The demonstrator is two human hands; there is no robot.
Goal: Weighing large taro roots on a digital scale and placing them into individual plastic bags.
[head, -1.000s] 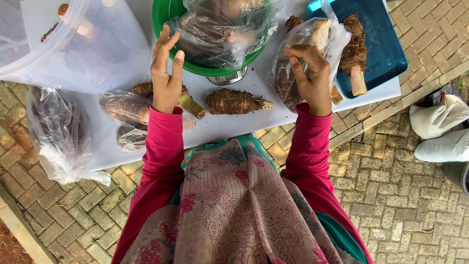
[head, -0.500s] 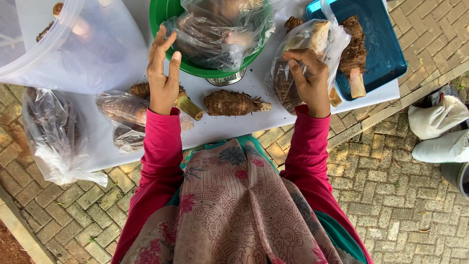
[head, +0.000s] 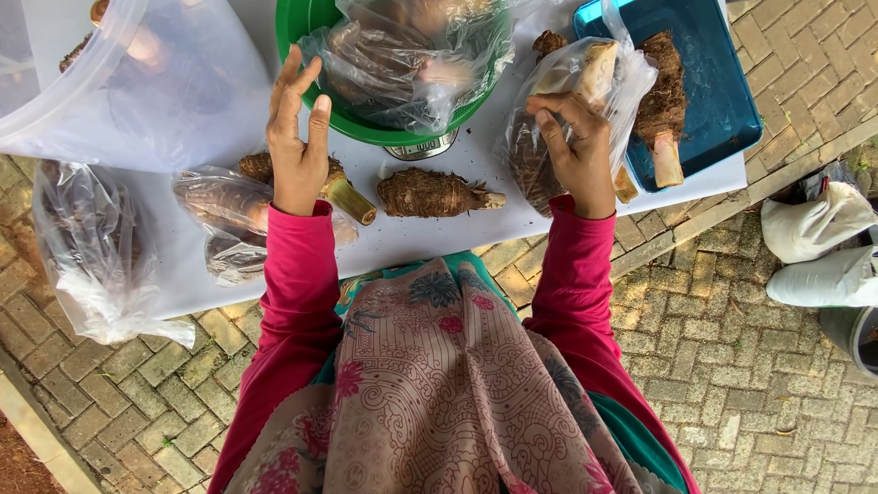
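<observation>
Item: clear plastic bag of taro roots (head: 572,110), lying on the white table (head: 430,238) just right of the green bowl (head: 315,55), its far side overlapping the blue tray (head: 722,82)

Right hand (head: 576,151): gripping the near face of the bag, fingers curled and pinching the film against a pale cut root (head: 590,69) inside

Left hand (head: 297,137): hovering open at the left rim of the green bowl, fingers straight and slightly spread, holding nothing, palm turning toward the bowl

Step in hand, as judged: bagging roots; the bag is being steadied while the free hand is coming round to assist

Next move, as judged: calling for the left hand to close on the bag's loose mouth, or on the loose taro root (head: 430,192) lying in front of the bowl

Orientation: the bag's long axis is running away from the person, mouth toward the far edge; the loose root's long axis is lying left to right, its cut stem pointing toward the bag

Nearby: second bagged lot (head: 412,55) sitting in the bowl, a scale (head: 421,146) showing under it; further bagged roots (head: 219,206) lying left of the bowl
</observation>
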